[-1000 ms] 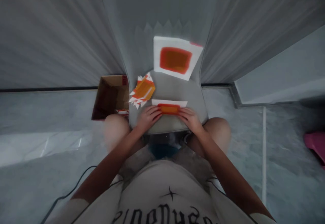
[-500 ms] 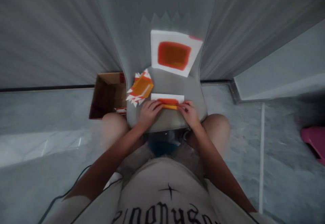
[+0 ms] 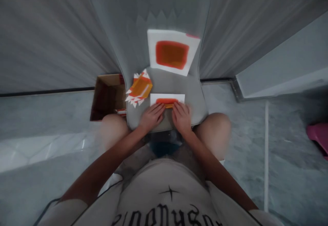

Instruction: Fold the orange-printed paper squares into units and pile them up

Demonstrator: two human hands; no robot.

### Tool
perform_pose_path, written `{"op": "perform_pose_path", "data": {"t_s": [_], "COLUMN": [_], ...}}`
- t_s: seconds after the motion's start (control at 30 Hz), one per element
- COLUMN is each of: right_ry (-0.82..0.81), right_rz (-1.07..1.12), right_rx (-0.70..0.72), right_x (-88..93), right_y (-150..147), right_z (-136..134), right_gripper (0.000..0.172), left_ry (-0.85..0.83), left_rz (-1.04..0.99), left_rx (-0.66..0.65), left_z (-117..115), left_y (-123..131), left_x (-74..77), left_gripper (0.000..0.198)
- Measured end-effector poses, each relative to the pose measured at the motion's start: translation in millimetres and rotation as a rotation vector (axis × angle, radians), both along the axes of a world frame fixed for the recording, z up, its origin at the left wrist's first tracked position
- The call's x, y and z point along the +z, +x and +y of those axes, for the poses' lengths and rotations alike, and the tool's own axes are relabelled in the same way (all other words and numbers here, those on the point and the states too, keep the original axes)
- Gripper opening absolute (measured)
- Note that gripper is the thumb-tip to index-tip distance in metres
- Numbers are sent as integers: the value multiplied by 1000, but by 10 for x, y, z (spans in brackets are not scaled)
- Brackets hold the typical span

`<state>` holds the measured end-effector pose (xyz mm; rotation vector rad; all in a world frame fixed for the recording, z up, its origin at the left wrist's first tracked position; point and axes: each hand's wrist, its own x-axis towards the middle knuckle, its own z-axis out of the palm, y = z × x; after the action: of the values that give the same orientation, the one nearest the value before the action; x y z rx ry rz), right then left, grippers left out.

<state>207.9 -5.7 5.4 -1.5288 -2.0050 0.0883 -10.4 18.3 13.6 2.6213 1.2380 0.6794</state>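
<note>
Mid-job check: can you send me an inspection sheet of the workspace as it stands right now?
Surface: grey padded surface between the knees.
Job's things: white paper with an orange band under both hands; white sheet with an orange-red square beyond it.
Clutter: pile of orange-and-white paper pieces at left.
Hands: left hand and right hand lie flat, fingertips on the paper's near edge.
Cables: nothing seen.
Surroundings: open cardboard box at left; pink object at right; grey draped fabric beyond.
</note>
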Motion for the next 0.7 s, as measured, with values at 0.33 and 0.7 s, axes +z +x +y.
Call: {"op": "perform_pose_path", "data": {"t_s": [0.33, 0.7], "right_ry": [-121, -206], "right_rz": [-59, -62], "right_rx": [-7, -4], "right_x": [-73, -76], "right_y": [-9, -15], "right_z": [-80, -105], "right_gripper": [47, 55], "left_ry": [-12, -92], "left_rz": [-1, 73], "left_rx": [43, 65], "left_z": [-9, -41], "left_y": [-1, -36], "left_x": [41, 67], "left_gripper": [46, 53]}}
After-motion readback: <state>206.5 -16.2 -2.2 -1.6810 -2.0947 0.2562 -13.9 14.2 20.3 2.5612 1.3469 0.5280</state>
